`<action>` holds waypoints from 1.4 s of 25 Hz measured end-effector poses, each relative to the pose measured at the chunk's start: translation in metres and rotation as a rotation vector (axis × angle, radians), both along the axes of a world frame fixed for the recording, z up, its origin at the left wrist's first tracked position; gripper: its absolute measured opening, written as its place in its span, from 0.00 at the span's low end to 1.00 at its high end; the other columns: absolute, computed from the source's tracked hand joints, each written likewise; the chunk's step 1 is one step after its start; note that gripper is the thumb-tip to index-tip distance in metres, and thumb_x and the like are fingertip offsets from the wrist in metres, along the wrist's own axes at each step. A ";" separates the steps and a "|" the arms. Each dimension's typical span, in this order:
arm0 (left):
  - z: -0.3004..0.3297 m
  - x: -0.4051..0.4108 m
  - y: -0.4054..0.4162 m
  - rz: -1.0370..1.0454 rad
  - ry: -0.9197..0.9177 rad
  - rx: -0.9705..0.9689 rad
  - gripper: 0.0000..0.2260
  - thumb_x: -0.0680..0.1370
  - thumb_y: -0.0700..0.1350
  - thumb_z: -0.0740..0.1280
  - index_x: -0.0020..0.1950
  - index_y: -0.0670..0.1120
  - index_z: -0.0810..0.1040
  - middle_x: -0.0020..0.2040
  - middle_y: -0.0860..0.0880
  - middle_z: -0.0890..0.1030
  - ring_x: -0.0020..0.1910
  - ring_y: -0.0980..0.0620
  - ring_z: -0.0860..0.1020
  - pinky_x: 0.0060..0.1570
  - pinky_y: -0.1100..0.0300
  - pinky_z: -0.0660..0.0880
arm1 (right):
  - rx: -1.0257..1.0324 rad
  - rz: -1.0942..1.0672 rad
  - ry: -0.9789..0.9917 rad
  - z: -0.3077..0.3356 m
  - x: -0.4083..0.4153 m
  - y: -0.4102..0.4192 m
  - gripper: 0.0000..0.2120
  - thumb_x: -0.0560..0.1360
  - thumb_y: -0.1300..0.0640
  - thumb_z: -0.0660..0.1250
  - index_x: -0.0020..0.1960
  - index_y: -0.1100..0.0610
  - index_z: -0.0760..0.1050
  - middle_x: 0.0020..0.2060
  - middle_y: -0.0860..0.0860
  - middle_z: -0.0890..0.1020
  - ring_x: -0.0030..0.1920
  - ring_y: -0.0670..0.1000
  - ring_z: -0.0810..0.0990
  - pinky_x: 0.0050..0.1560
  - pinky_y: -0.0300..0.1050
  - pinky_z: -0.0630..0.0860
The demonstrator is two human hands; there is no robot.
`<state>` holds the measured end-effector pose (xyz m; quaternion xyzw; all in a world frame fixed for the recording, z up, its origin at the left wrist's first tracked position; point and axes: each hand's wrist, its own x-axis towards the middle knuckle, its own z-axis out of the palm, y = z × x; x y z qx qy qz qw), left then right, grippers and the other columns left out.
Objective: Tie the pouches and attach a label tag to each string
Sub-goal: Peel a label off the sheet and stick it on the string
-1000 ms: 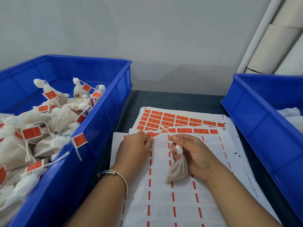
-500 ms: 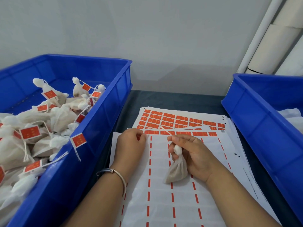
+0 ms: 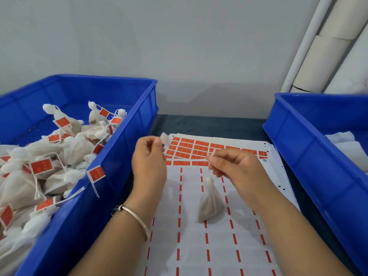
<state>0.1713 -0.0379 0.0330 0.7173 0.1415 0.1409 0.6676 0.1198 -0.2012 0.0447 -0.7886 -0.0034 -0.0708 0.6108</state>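
Mainly, we judge the risk to be the label (image 3: 165, 139) folding on itself or sticking to our fingertips before it reaches the string (image 3: 209, 172); its white underside faces us, presumably the adhesive side, and it is held only by one edge. A second risk: the pouch (image 3: 210, 206) hangs by the string alone, so a slack pinch could let it drop onto the label sheet (image 3: 199, 246) below the grip, or it may swing and put the tag on crooked.

Left hand (image 3: 149, 162): thumb and forefinger closed in a narrow pinch on the label, remaining fingers curled. Right hand (image 3: 235, 170): thumb and forefinger pinched on the string, pouch hanging just beneath it; whether its base touches the sheet we cannot tell. The two grips are near each other, not touching. Finished tagged pouches lie in the blue bin (image 3: 127, 148) to the left of the left hand; another blue bin (image 3: 298, 148) sits beyond the right hand.
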 end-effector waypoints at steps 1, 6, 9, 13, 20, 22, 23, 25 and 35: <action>0.009 -0.007 -0.005 -0.099 0.006 -0.078 0.08 0.80 0.46 0.60 0.43 0.55 0.75 0.35 0.57 0.80 0.31 0.63 0.79 0.26 0.71 0.71 | -0.016 0.006 -0.033 0.003 -0.002 0.000 0.07 0.74 0.54 0.68 0.38 0.45 0.79 0.33 0.38 0.83 0.36 0.40 0.81 0.34 0.27 0.75; 0.022 -0.028 -0.029 -0.428 0.230 -0.250 0.07 0.79 0.44 0.61 0.46 0.47 0.78 0.36 0.52 0.84 0.39 0.54 0.83 0.39 0.62 0.78 | -0.097 0.044 -0.128 0.018 -0.008 -0.009 0.08 0.74 0.56 0.68 0.41 0.44 0.79 0.34 0.38 0.83 0.36 0.41 0.81 0.35 0.28 0.75; 0.020 -0.032 -0.036 -0.483 0.289 -0.301 0.06 0.79 0.43 0.61 0.49 0.47 0.78 0.44 0.49 0.84 0.45 0.50 0.83 0.50 0.57 0.78 | -0.143 0.021 -0.165 0.022 -0.008 -0.015 0.10 0.73 0.56 0.69 0.39 0.40 0.78 0.35 0.36 0.82 0.39 0.37 0.79 0.36 0.25 0.73; 0.015 -0.037 -0.042 -0.562 0.311 -0.309 0.07 0.80 0.44 0.60 0.49 0.48 0.78 0.42 0.51 0.85 0.44 0.51 0.83 0.54 0.58 0.76 | -0.145 -0.059 -0.199 0.019 -0.005 -0.016 0.12 0.72 0.55 0.71 0.36 0.39 0.77 0.37 0.41 0.80 0.44 0.37 0.77 0.40 0.24 0.72; 0.011 -0.041 -0.043 -0.620 0.259 -0.312 0.09 0.80 0.46 0.58 0.51 0.49 0.77 0.45 0.52 0.85 0.44 0.53 0.83 0.56 0.57 0.75 | -0.054 -0.045 -0.165 0.016 -0.004 -0.017 0.08 0.72 0.54 0.70 0.38 0.42 0.80 0.41 0.39 0.82 0.46 0.36 0.78 0.40 0.23 0.72; 0.010 -0.041 -0.045 -0.609 0.258 -0.314 0.09 0.81 0.47 0.57 0.52 0.48 0.77 0.46 0.51 0.84 0.44 0.53 0.83 0.60 0.54 0.73 | -0.040 -0.020 -0.159 0.016 -0.004 -0.017 0.07 0.72 0.54 0.70 0.39 0.43 0.80 0.41 0.37 0.82 0.46 0.35 0.78 0.39 0.23 0.71; 0.010 -0.042 -0.045 -0.604 0.259 -0.312 0.09 0.81 0.47 0.57 0.53 0.48 0.77 0.47 0.51 0.84 0.44 0.53 0.83 0.61 0.53 0.73 | -0.042 -0.015 -0.157 0.015 -0.004 -0.017 0.07 0.73 0.54 0.70 0.39 0.43 0.81 0.41 0.37 0.82 0.46 0.36 0.78 0.39 0.23 0.71; 0.010 -0.043 -0.046 -0.607 0.257 -0.308 0.09 0.80 0.47 0.58 0.53 0.49 0.77 0.48 0.51 0.84 0.46 0.52 0.83 0.63 0.50 0.71 | -0.054 -0.028 -0.154 0.014 -0.003 -0.017 0.06 0.73 0.54 0.70 0.40 0.43 0.81 0.41 0.37 0.82 0.46 0.36 0.78 0.39 0.23 0.72; 0.017 -0.045 -0.048 -0.613 0.285 -0.291 0.08 0.80 0.46 0.58 0.51 0.48 0.77 0.47 0.49 0.84 0.48 0.50 0.82 0.63 0.49 0.71 | -0.099 -0.131 -0.131 0.010 0.000 -0.022 0.09 0.73 0.54 0.69 0.37 0.41 0.77 0.31 0.30 0.79 0.41 0.29 0.77 0.35 0.21 0.70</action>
